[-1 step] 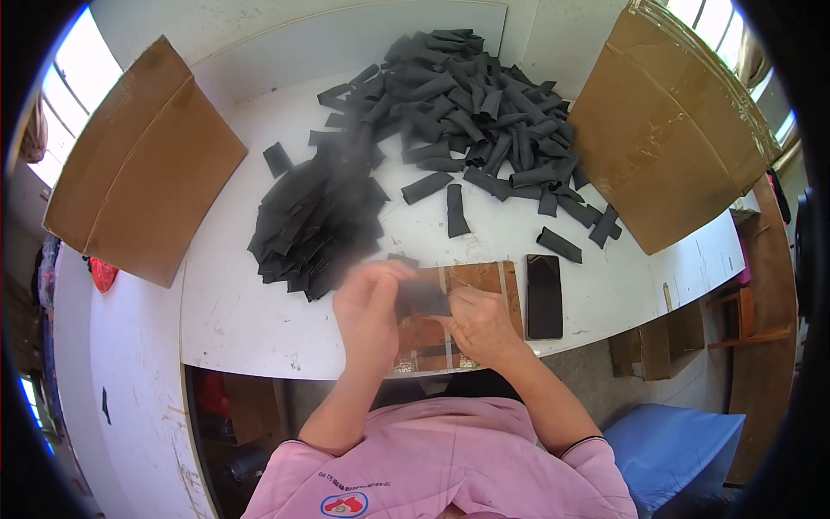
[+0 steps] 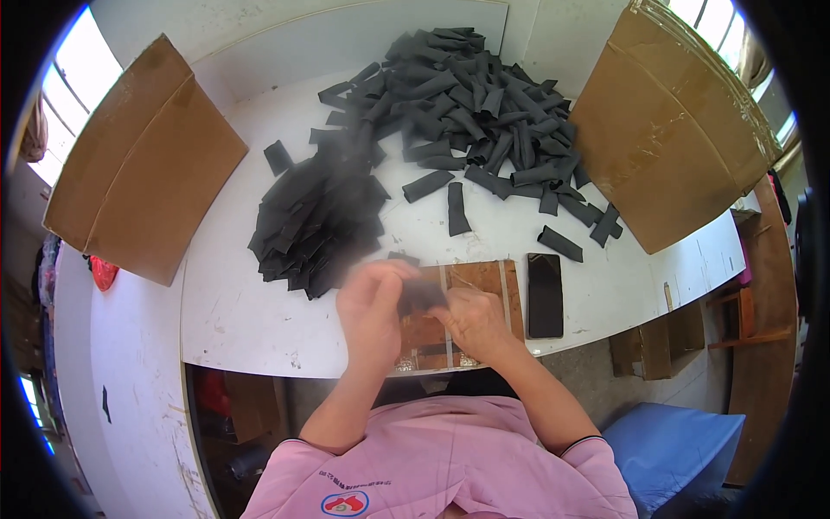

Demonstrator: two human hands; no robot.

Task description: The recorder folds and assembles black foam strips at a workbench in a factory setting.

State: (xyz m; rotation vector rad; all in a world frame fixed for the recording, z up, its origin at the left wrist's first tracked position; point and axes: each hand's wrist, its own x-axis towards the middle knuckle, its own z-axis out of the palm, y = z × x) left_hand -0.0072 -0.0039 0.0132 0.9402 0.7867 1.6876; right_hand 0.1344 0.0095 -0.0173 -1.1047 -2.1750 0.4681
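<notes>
A small dark grey fabric piece (image 2: 421, 296) spans the gap between my two hands, held above a brown board. My left hand (image 2: 373, 298) pinches its left end, the fingertips somewhat blurred. At its right end, my right hand (image 2: 471, 318) grips it with thumb and curled fingers. The board (image 2: 475, 275), crossed by strips of clear tape, lies on the white table under my hands. Beyond my left hand is a stack of flat dark fabric pieces (image 2: 316, 229). Farther back, a large heap of rolled, tube-like dark grey pieces (image 2: 467, 108) spreads over the table.
A black phone (image 2: 545, 296) lies right of the board. Tall cardboard panels stand at left (image 2: 143, 164) and right (image 2: 674, 130). A few loose dark pieces, one a single tube (image 2: 560, 244), lie near the phone. A blue bag or sheet (image 2: 674, 454) is below the table at right.
My left hand has shifted very slightly to the right, and the fabric piece between my hands has tilted a little. Everything else stays put.
</notes>
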